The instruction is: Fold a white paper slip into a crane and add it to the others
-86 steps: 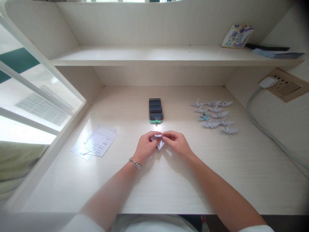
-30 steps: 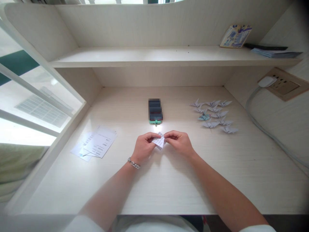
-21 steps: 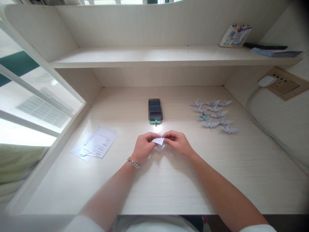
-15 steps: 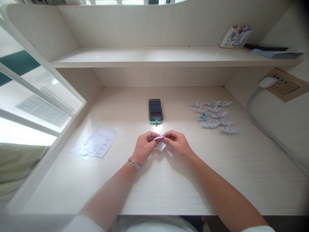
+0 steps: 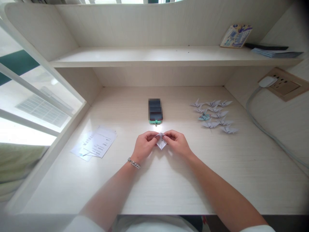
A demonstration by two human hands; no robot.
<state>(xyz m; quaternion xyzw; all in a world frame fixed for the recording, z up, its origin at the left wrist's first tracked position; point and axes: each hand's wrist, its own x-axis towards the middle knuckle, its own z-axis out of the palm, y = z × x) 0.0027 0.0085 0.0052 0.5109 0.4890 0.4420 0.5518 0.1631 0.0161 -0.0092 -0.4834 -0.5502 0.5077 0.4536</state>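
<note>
Paper fold [image 5: 161, 143] in pinch of L hand [image 5: 145, 147] & R hand [image 5: 178, 144], near phone [image 5: 155, 111]; booklet [image 5: 236, 35] on shelf [image 5: 145, 56]

Phone [image 5: 155, 110] pixelated — unreadable; folded paper [image 5: 161, 143] half hidden by fingertips [image 5: 167, 136].

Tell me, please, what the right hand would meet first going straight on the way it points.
The right hand pinches the folded paper, so that comes first; just beyond it, probably, are the fingertips of the left hand.
</note>
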